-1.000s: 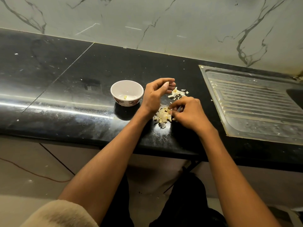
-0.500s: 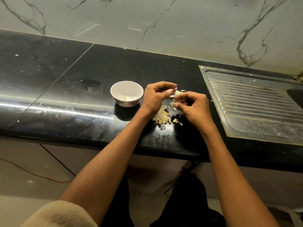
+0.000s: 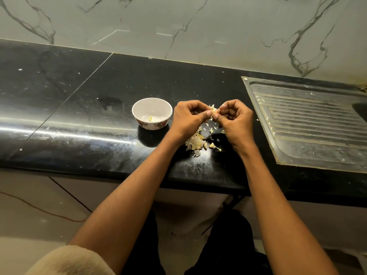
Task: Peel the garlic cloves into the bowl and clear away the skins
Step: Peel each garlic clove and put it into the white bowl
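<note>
Pinching from both sides, the left hand (image 3: 189,118) and the right hand (image 3: 235,120) meet above the black counter (image 3: 83,120) with a garlic clove (image 3: 213,109) caught between their fingertips; each hand's fingers are curled in, thumb against forefinger, and only a pale scrap of the clove and its papery skin shows in the gap. Whether the skin has begun to lift cannot be told at this size.

From the head view — the only one — the white bowl (image 3: 139,111) stands just left of the left hand, with one small peeled clove (image 3: 150,118) lying on its floor. Below the hands, on the counter, lies a loose heap of cloves and skins (image 3: 195,142), with smaller flakes scattered near it towards the right wrist. The steel draining board (image 3: 309,124) sits well apart to the right.

By my judgement the clove is light, small and firm, and likely slippery once bared, so it wants a steady pinch across its body while the other hand's nail catches the skin at the tip or root end. The skin itself is thin, dry and brittle — it will tear off in flakes and drift, so clearing will mean sweeping the bits together, not picking them singly. Most of the peeling seems yet to do.
</note>
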Available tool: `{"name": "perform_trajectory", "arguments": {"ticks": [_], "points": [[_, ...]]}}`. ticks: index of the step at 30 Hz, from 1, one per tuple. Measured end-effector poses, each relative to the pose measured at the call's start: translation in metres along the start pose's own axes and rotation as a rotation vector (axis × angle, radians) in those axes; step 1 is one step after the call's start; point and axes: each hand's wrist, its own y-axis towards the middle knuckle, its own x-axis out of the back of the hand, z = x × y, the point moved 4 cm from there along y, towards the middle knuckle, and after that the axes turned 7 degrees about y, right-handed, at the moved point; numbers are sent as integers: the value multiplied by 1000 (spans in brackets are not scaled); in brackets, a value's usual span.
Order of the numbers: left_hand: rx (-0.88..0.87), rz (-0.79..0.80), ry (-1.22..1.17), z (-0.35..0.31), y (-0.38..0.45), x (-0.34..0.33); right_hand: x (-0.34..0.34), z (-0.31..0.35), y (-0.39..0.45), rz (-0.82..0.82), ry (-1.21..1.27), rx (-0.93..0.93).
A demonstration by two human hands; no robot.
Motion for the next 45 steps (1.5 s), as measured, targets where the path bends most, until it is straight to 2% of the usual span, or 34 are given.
{"name": "perform_trajectory", "arguments": {"ticks": [8, 14, 22, 28, 32, 36, 41, 45], "points": [[24, -26, -52, -1, 0, 2, -2, 1, -6, -27, -222, 184], [-17, -34, -38, -3, 0, 1, -3, -3, -6, 5, -130, 89], [32, -23, 9, 1, 0, 0, -10, 10, -16, 10, -433, 426], [52, -7, -20, 1, -1, 0, -13, 9, -17, 5, -471, 467], [66, 7, -61, -1, -2, -1, -14, 7, -16, -40, -395, 425], [-9, 47, -77, -7, -3, -2, -13, 3, -13, -66, -266, 307], [-91, 76, -106, -10, -3, -2, -14, 0, -11, -41, 17, 76], [-80, 76, -140, -10, -3, -2, -13, -3, -10, -20, 227, -113]]}}
